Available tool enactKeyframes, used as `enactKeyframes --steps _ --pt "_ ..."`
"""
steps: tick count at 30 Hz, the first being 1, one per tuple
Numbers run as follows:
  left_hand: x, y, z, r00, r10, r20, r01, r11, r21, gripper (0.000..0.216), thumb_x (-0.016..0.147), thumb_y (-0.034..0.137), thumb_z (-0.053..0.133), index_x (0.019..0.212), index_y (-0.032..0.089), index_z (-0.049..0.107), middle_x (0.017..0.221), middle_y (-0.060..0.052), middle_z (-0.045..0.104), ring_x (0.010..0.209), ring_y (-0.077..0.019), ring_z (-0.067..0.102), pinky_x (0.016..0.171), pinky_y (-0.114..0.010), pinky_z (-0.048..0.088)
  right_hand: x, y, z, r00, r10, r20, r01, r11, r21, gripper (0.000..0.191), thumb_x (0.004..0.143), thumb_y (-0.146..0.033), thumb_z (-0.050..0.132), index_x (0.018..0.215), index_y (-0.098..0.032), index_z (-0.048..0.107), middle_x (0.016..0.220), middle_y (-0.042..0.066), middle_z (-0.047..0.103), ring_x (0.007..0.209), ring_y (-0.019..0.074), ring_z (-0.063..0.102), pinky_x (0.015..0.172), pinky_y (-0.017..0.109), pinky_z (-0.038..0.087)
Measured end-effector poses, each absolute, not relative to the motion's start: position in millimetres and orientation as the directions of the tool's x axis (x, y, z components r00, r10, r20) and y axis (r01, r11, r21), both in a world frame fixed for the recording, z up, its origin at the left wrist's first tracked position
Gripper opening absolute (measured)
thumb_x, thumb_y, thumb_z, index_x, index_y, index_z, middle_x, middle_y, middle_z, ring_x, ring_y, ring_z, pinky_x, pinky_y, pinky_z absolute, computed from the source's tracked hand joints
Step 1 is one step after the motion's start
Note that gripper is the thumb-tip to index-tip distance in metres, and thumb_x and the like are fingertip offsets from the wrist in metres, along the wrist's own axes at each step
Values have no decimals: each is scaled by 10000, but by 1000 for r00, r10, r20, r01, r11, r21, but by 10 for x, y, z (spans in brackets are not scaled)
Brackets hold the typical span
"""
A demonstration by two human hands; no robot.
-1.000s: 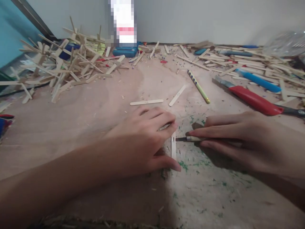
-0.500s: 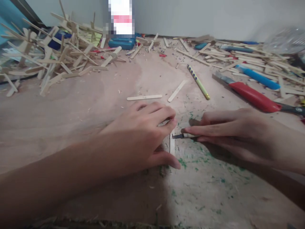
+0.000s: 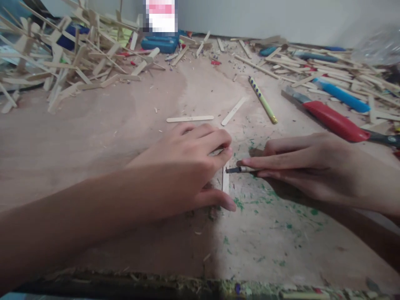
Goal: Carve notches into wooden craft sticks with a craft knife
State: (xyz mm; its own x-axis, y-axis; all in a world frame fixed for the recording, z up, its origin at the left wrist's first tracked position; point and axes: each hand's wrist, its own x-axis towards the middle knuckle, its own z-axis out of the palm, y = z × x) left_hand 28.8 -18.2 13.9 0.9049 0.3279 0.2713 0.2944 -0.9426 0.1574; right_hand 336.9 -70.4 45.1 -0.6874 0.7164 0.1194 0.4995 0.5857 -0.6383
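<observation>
My left hand [image 3: 187, 166] presses down on a wooden craft stick [image 3: 225, 183] that lies on the worn board [image 3: 109, 137], fingers curled over its upper part and thumb at its lower end. My right hand [image 3: 309, 166] grips a small craft knife [image 3: 239, 170], its dark blade tip touching the stick's right edge just below my left fingertips.
Two loose sticks [image 3: 190, 119] [image 3: 233, 111] and a yellow pencil [image 3: 262, 100] lie beyond the hands. A red utility knife [image 3: 331, 121] and blue tools [image 3: 342, 96] lie at the right among scattered sticks. A stick pile [image 3: 62, 62] fills the far left. A blue case [image 3: 159, 42] stands by the wall.
The view has tilted down a little, so everything sits higher in the frame. The knife tip has edged left onto the stick. My left hand keeps its hold.
</observation>
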Motion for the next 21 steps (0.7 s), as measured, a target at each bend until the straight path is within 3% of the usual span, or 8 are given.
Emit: enactKeyframes --steps 6,12,16,21 --pt "267 -165 137 904 340 258 296 -935 195 801 1045 851 853 1448 158 839 1484 -178 802 1402 -412 731 1261 -553 522 3388 -714 460 -677 730 96 522 567 -637 340 1244 -430 695 1409 -269 945 854 17 767 640 119 674 593 264 493" --pt "258 -160 139 905 338 259 295 -936 192 786 1056 822 861 1462 150 827 1486 -177 795 1418 -412 727 1271 -545 514 3382 -724 451 -702 696 153 504 637 -583 316 1242 -272 664 1392 -217 937 902 25 775 663 101 677 607 244 498" --pt "261 -162 148 914 325 243 290 -942 169 816 1059 842 841 1476 141 818 1500 -184 791 1436 -414 717 1282 -539 504 3374 -710 415 -712 677 187 476 661 -579 339 1265 -336 652 1405 -189 923 904 22 782 662 89 683 568 223 474" --pt "258 -163 144 910 343 231 312 -936 160 803 1076 863 802 1490 176 810 1510 -163 791 1442 -403 716 1274 -518 492 3361 -717 410 -695 704 143 512 625 -589 335 1255 -374 677 1454 -249 915 1009 51 881 758 132 786 656 245 548"
